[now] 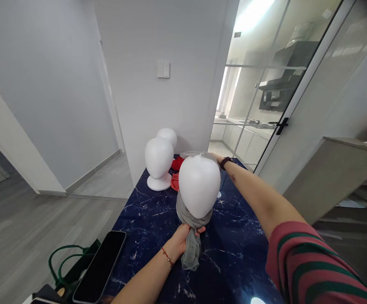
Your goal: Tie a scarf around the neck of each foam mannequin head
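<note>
A white foam mannequin head [199,183] stands on the dark blue marbled table, with a thin grey scarf [190,253] wrapped around its neck. In front of the neck, my left hand [183,236] is closed around the scarf, and one end hangs below the fingers. Behind the head on the right, my right hand [217,158] grips more of the grey cloth; its fingertips are largely hidden. Part of the scarf shows bunched behind the top of the head.
Two more white mannequin heads, a nearer one [159,158] and a farther one [167,136], stand at the back left. Red cloth [175,181] lies beside them. A black phone [100,266] and a green-handled bag [76,270] are at the front left. A wall borders the table's far end.
</note>
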`<move>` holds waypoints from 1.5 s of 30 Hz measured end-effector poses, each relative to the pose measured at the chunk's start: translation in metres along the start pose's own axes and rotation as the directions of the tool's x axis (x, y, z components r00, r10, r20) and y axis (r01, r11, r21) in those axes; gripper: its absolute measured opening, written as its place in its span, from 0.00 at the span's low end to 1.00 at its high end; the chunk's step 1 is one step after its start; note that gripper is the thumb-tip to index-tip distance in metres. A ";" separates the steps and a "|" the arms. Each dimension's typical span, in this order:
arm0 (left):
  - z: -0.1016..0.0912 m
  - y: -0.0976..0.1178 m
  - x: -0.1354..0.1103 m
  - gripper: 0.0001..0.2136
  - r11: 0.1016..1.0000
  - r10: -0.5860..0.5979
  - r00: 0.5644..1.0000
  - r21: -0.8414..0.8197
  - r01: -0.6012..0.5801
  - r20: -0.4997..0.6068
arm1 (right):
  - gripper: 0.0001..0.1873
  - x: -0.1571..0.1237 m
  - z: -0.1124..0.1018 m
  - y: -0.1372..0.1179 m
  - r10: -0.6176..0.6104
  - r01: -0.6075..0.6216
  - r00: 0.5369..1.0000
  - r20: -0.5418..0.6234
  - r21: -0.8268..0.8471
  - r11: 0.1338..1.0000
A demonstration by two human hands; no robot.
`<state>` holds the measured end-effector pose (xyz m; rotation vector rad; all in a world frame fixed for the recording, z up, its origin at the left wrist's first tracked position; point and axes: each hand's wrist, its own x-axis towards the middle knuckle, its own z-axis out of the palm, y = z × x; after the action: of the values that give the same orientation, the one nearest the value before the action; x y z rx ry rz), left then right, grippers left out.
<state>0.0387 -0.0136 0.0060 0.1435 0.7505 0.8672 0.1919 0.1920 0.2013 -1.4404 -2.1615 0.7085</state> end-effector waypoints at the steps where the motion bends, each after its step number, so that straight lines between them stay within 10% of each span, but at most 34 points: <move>1: 0.000 0.001 -0.001 0.06 1.000 0.000 1.000 -0.006 0.000 -0.015 | 0.15 -0.007 -0.002 0.013 0.062 -0.062 0.998 -0.028 -0.003 0.998; 8: 0.001 0.005 -0.007 0.09 0.999 -0.027 0.999 -0.023 0.028 0.042 | 0.19 -0.081 -0.019 0.095 0.341 -0.337 0.931 -0.131 0.054 0.940; 12: 0.005 0.006 -0.011 0.09 1.000 0.022 0.999 -0.003 -0.022 0.024 | 0.20 -0.156 -0.005 0.112 0.347 -0.376 0.926 0.153 0.273 0.885; 16: 0.005 0.005 -0.013 0.09 1.000 0.031 0.999 -0.004 -0.031 0.026 | 0.21 -0.242 0.023 0.100 0.205 -0.406 0.891 0.405 0.508 0.760; 22: 0.002 0.005 -0.009 0.08 0.999 0.040 0.997 0.006 -0.041 0.065 | 0.22 -0.336 0.085 0.040 0.085 -0.432 0.868 0.490 0.659 0.615; 29: -0.004 0.003 -0.004 0.07 0.996 -0.091 0.984 0.003 0.092 0.152 | 0.24 -0.350 0.181 -0.042 0.052 -0.375 0.890 0.452 0.665 0.646; 36: 0.001 0.002 -0.015 0.07 0.996 -0.084 0.986 -0.009 0.087 0.143 | 0.38 -0.334 0.250 -0.052 0.091 -0.302 0.953 0.289 0.918 0.256; 45: -0.007 -0.014 -0.074 0.07 0.960 0.100 0.995 0.262 -0.094 -0.009 | 0.25 -0.344 0.226 -0.054 0.122 -0.069 0.991 -0.051 0.585 0.808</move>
<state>0.0126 -0.0780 0.0351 0.4090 0.8831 0.8606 0.1373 -0.1834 0.0333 -1.2129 -1.5979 1.1978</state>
